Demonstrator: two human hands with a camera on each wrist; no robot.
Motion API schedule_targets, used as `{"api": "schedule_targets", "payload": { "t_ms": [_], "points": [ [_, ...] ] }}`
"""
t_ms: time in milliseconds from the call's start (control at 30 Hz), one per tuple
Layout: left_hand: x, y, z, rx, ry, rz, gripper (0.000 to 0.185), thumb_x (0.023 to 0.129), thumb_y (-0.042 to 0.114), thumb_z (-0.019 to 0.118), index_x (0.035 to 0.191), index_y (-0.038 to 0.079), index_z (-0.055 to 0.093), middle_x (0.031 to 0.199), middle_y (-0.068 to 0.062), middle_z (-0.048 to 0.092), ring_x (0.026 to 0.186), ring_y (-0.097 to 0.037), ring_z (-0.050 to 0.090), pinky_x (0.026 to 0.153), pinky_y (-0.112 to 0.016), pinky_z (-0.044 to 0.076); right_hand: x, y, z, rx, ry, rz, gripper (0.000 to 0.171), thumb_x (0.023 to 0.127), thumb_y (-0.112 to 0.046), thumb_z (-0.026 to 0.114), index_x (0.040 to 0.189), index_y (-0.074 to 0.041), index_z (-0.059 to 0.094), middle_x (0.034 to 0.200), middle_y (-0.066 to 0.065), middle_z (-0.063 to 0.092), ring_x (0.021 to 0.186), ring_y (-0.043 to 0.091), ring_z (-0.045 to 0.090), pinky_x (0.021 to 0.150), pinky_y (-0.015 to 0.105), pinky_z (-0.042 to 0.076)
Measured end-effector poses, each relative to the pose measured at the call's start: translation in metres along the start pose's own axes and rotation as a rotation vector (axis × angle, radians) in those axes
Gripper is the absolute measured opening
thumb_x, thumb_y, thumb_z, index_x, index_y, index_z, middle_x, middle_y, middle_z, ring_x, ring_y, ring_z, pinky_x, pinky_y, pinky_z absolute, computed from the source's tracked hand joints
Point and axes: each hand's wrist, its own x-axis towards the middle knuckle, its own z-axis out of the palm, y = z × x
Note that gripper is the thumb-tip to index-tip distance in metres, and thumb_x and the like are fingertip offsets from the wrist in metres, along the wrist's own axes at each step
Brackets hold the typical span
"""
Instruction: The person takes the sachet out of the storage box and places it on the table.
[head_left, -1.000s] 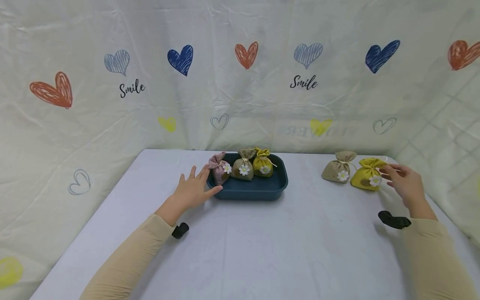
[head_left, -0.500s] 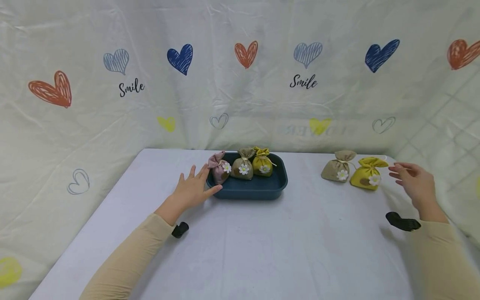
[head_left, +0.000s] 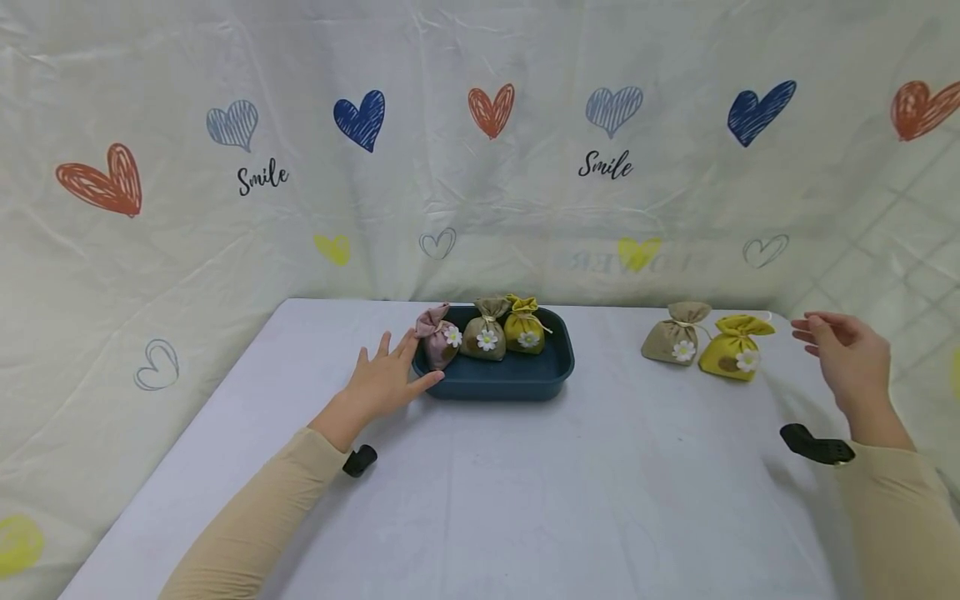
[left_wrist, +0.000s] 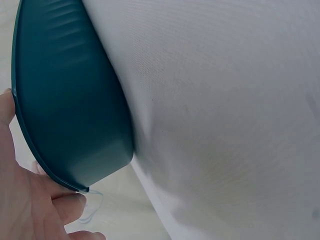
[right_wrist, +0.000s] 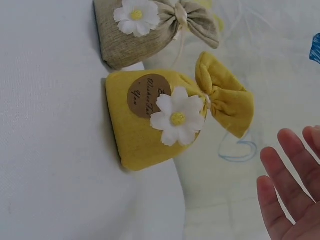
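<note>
A person's left hand (head_left: 386, 383) spreads against the left end of a dark teal tray (head_left: 495, 388) at the far side of a white-covered table (head_left: 562, 483), fingers and thumb touching the rim without clenching it. Inside the tray, from left to right, sit a pink drawstring sachet (head_left: 435, 343), a beige drawstring sachet (head_left: 486, 322) and a yellow drawstring sachet (head_left: 525, 325), each bearing a white daisy. Well to the right, a second beige sachet (head_left: 666, 340) and a second yellow sachet (head_left: 729, 348) stand side by side on the cloth. Just beyond them at far right, the right hand (head_left: 855, 358) is raised, grasping nothing, its fingers apart from the yellow cloth. The step in hand appears to be dealing with this pair while the left hand steadies the tray; lifting the nearer sachet would call for reaching left and pinching its gathered neck.
</note>
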Motion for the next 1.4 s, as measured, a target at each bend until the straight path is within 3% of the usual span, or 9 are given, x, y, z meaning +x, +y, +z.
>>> {"api": "schedule_targets", "payload": {
  "t_ms": [200,433,633,833,1133,1400],
  "points": [
    [-0.001,0.000,0.000,-0.008,0.000,-0.004,0.091,0.101,0.069,0.040,0.164,0.006,0.023,0.171,-0.010,0.014,0.154,-0.044,0.006,0.116,-0.072,0.011,-0.003,-0.009,0.005,0.090,-0.013,-0.085,0.010,0.107,-0.024,0.055,0.110,-0.028,0.064,0.089,-0.034,0.065,0.084,-0.015,0.062,0.073,0.003,0.047],
    [-0.001,0.000,-0.001,-0.004,0.002,0.002,0.091,0.102,0.069,0.040,0.164,0.005,0.023,0.171,-0.010,0.014,0.154,-0.044,0.007,0.115,-0.072,0.011,-0.008,-0.023,0.015,0.075,-0.039,-0.161,0.011,0.107,-0.024,0.056,0.110,-0.030,0.065,0.096,-0.031,0.064,0.091,-0.012,0.062,0.077,0.003,0.046],
    [-0.002,0.000,-0.001,-0.008,-0.008,-0.006,0.091,0.101,0.069,0.040,0.164,0.006,0.022,0.171,-0.010,0.013,0.154,-0.044,0.005,0.116,-0.072,0.010,-0.010,-0.034,0.024,0.121,-0.073,-0.232,0.015,0.107,-0.015,0.056,0.111,-0.024,0.068,0.096,-0.027,0.068,0.090,-0.010,0.064,0.078,0.005,0.047],
    [-0.001,0.000,0.000,-0.002,0.007,0.002,0.091,0.102,0.069,0.040,0.164,0.006,0.023,0.171,-0.010,0.015,0.154,-0.044,0.007,0.115,-0.072,0.011,-0.014,-0.047,0.034,0.072,-0.095,-0.273,0.014,0.107,-0.015,0.056,0.115,-0.012,0.067,0.095,-0.031,0.067,0.090,-0.010,0.063,0.078,0.005,0.047],
    [0.000,0.000,0.001,0.002,0.001,0.003,0.091,0.101,0.069,0.041,0.164,0.006,0.024,0.171,-0.010,0.015,0.154,-0.044,0.007,0.115,-0.072,0.012,-0.021,-0.061,0.050,-0.004,-0.119,-0.320,0.014,0.107,-0.025,0.056,0.116,-0.022,0.066,0.099,-0.031,0.064,0.093,-0.008,0.061,0.080,0.004,0.046],
    [0.001,0.000,0.000,0.008,0.007,0.002,0.091,0.102,0.069,0.040,0.163,0.005,0.023,0.170,-0.011,0.015,0.154,-0.044,0.007,0.115,-0.071,0.012,-0.025,-0.070,0.066,-0.005,-0.159,-0.399,0.019,0.107,-0.019,0.058,0.119,-0.008,0.067,0.101,-0.028,0.066,0.096,-0.003,0.064,0.080,0.007,0.048]
  ]
}}
